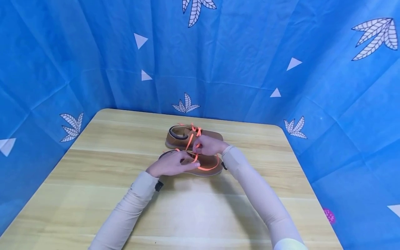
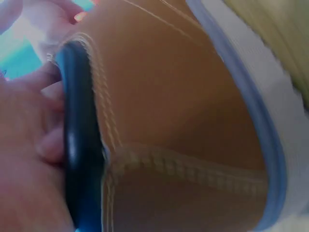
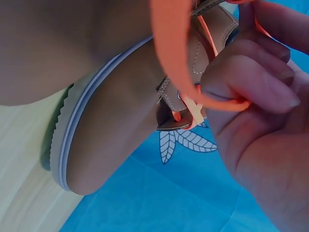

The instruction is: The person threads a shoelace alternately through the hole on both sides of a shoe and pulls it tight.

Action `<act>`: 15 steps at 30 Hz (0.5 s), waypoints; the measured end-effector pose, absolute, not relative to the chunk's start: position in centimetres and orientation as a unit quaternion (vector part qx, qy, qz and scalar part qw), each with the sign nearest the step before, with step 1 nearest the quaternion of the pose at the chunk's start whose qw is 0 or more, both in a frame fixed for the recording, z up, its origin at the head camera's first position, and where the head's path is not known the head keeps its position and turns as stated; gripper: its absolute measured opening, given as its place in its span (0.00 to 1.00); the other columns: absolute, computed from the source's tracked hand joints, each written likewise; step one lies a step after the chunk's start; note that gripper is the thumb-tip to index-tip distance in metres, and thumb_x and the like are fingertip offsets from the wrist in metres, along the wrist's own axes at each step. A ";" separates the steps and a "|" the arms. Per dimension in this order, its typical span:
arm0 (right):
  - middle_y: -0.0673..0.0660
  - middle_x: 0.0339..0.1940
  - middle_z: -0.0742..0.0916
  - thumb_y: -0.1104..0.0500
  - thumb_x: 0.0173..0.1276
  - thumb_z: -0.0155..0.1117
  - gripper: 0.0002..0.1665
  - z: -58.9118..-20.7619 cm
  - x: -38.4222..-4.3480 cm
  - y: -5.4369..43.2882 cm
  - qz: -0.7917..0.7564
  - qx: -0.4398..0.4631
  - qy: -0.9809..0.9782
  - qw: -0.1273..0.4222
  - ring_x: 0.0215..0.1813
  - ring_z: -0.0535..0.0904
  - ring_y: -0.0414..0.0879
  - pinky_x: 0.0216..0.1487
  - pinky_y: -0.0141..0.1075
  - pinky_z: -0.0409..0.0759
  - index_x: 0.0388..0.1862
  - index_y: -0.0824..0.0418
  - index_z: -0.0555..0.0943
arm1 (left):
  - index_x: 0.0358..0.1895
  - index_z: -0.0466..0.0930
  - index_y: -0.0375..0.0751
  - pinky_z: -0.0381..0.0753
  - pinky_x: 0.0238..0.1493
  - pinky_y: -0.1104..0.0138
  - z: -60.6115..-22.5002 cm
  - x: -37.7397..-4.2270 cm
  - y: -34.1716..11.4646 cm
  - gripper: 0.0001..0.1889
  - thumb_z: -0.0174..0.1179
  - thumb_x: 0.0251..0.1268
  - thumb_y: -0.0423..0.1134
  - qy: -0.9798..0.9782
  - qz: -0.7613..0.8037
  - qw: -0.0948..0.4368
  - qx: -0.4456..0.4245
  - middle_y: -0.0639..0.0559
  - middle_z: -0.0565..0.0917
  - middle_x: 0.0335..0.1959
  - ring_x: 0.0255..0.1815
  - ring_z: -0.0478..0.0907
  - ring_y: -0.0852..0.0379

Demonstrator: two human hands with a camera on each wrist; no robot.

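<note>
Two brown shoes with orange laces lie side by side on the table. My left hand (image 1: 173, 164) holds the near shoe (image 1: 207, 160) at its opening, the thumb stretched along the side. In the left wrist view its curled fingers reach behind the dark collar (image 2: 79, 125); some fingertips are hidden. Above the same shoe, my right hand (image 1: 207, 145) pinches an orange lace (image 3: 173, 48), which loops down over the toe. Right behind stands the far shoe (image 1: 212, 134), its lace (image 3: 193, 112) threaded through the eyelets.
The light wooden table (image 1: 93, 194) extends around the shoes. A blue patterned curtain (image 1: 243, 52) hangs behind it and along both sides. The far shoe sits close behind the near one.
</note>
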State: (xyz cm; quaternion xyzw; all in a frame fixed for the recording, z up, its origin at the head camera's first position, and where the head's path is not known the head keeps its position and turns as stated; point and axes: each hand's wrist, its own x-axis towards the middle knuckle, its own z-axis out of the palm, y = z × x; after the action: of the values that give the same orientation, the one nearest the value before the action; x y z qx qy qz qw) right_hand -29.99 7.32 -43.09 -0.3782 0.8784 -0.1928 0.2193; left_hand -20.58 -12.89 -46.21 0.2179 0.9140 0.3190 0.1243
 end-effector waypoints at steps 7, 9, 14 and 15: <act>0.50 0.35 0.88 0.61 0.77 0.62 0.09 -43.0 -29.8 7.4 -0.205 -0.376 0.880 0.206 0.34 0.78 0.39 0.40 0.30 0.77 0.39 0.56 0.88 | 0.58 0.86 0.55 0.81 0.53 0.57 -45.8 -20.4 -12.9 0.33 0.53 0.67 0.74 0.910 0.348 0.122 0.192 0.57 0.87 0.56 0.52 0.83 0.58; 0.51 0.39 0.90 0.60 0.77 0.63 0.07 -43.0 -29.7 7.8 -0.208 -0.381 0.879 0.196 0.36 0.79 0.39 0.43 0.31 0.80 0.42 0.57 0.88 | 0.57 0.87 0.55 0.82 0.54 0.57 -45.7 -20.3 -12.9 0.31 0.54 0.68 0.73 0.904 0.366 0.119 0.184 0.58 0.88 0.55 0.52 0.84 0.59; 0.57 0.54 0.90 0.59 0.76 0.63 0.15 -43.5 -29.0 10.2 -0.247 -0.392 0.869 0.174 0.49 0.85 0.44 0.55 0.37 0.84 0.58 0.62 0.85 | 0.52 0.89 0.55 0.83 0.50 0.59 -45.6 -20.0 -12.8 0.27 0.58 0.68 0.70 0.898 0.392 0.089 0.179 0.60 0.89 0.49 0.46 0.84 0.61; 0.58 0.58 0.89 0.58 0.76 0.63 0.19 -43.6 -28.8 10.8 -0.261 -0.391 0.865 0.177 0.54 0.85 0.47 0.59 0.41 0.84 0.62 0.63 0.83 | 0.51 0.89 0.54 0.83 0.49 0.60 -45.5 -19.8 -12.7 0.26 0.58 0.68 0.69 0.900 0.390 0.078 0.179 0.60 0.90 0.48 0.44 0.83 0.62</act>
State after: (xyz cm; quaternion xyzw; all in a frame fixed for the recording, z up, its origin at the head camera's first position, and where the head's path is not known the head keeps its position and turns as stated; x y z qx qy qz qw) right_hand -28.81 10.81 -43.57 -0.3909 0.8647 -0.2611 0.1771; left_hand -19.82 -12.73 -45.46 0.1794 0.8997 0.3902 0.0781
